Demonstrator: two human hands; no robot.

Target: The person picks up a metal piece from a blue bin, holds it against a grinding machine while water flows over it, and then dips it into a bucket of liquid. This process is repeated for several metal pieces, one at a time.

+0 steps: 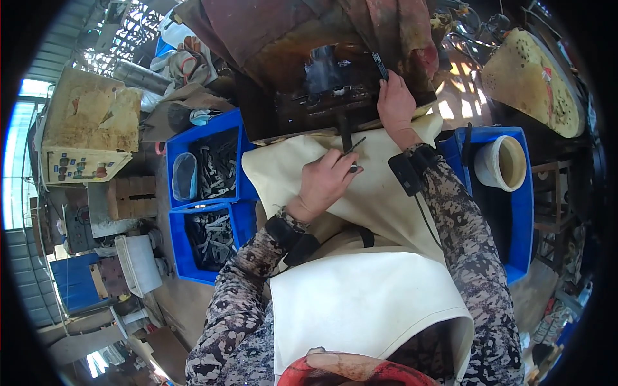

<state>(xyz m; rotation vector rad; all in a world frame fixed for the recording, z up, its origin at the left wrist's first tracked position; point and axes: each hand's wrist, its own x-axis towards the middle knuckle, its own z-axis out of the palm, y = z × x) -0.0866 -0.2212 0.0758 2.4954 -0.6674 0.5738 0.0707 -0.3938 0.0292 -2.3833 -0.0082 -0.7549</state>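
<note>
My left hand (324, 182) is closed over the cream apron, with a thin dark rod (356, 145) sticking out between thumb and fingers. Beside those fingers a dark bar (345, 128) runs from the machine toward me; whether the hand also grips it, I cannot tell. My right hand (396, 106) reaches to the right side of the dark metal work box (277, 116), pinching a narrow dark metal piece (380, 65) with a shiny edge. Inside the box stands a shiny metal block (322, 67), hazy around its front, above a dark fixture (340, 96).
Blue bins (172, 248) of dark metal pieces stand at left. Another blue bin (524, 225) at right holds a white bucket (499, 164). Reddish-brown cloth (270, 26) hangs behind the box. A cream apron (367, 296) covers my lap. A control box (87, 167) sits far left.
</note>
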